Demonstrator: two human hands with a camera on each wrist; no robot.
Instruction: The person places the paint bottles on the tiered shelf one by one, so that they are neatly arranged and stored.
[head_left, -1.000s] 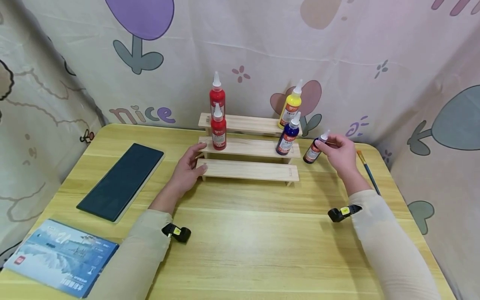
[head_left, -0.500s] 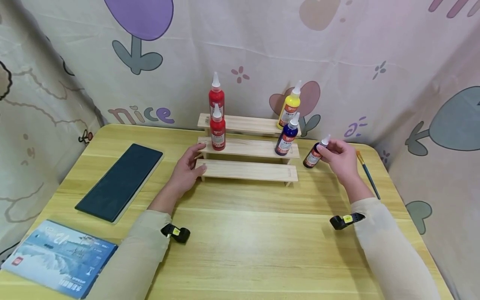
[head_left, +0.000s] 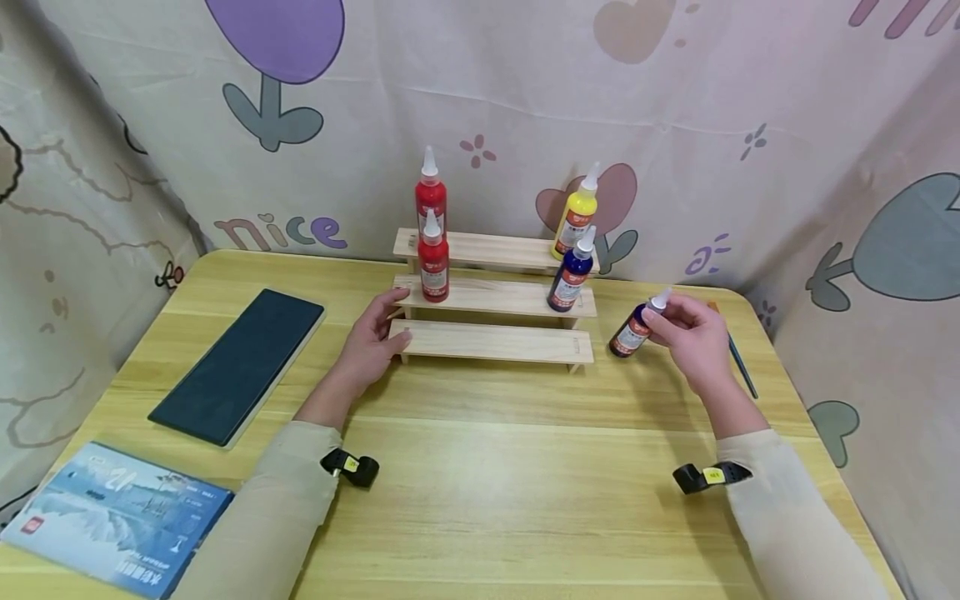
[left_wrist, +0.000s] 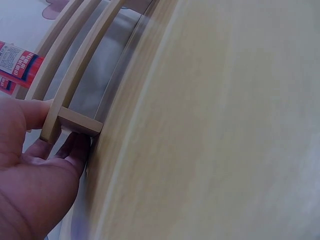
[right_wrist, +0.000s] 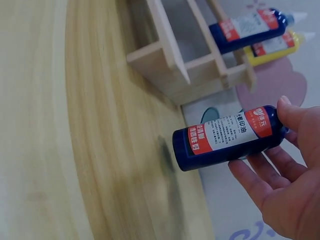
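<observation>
A three-step wooden rack (head_left: 491,340) stands at the middle of the table. My left hand (head_left: 369,340) grips its left end, with the thumb at the lowest step; the left wrist view shows fingers (left_wrist: 75,150) curled round that end. My right hand (head_left: 693,337) holds a dark blue ink bottle (right_wrist: 225,136) near its white nozzle. This bottle hangs tilted, its base apart from the table, right of the rack. On the top step are a red bottle (head_left: 431,196) and a yellow bottle (head_left: 575,218). The middle step bears another red bottle (head_left: 434,271) and a dark blue bottle (head_left: 571,279).
A paintbrush (head_left: 741,362) lies right of my right hand. At the left are a dark flat rectangular case (head_left: 238,365) and a blue printed pad (head_left: 120,512). A patterned cloth (head_left: 480,92) hangs behind the table.
My right hand has moved the dark blue bottle slightly rightward and toward me, away from the rack. My left hand keeps its grip on the rack's left end.
</observation>
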